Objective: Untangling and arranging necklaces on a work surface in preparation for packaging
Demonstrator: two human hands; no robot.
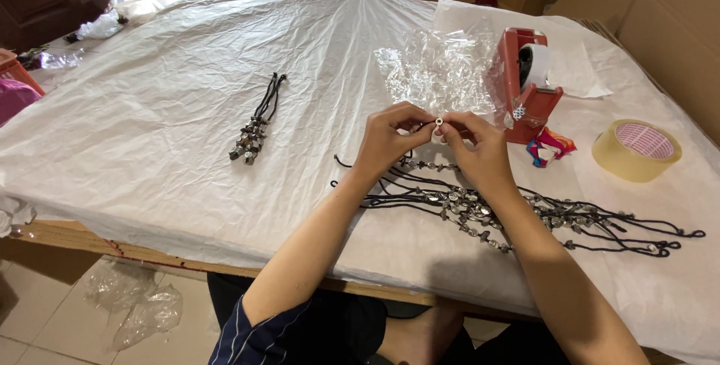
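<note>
My left hand [388, 139] and my right hand [474, 146] meet above the table, fingertips pinched together on a small white ring-shaped bead [439, 121] and a thin black cord. Beneath them lies a spread of black cords strung with silvery beads [525, 215], running to the right. A separate finished bundle of black cords with beads [255, 129] lies apart to the left on the white plastic sheet [165, 110] that covers the table.
A red tape dispenser [525, 84] stands behind my hands beside crumpled clear plastic bags [439, 73]. A roll of tan packing tape [636, 149] and a small colourful scrap [550, 146] lie at the right. Cardboard boxes [667, 13] line the far right. The wooden table edge [97, 241] runs near me.
</note>
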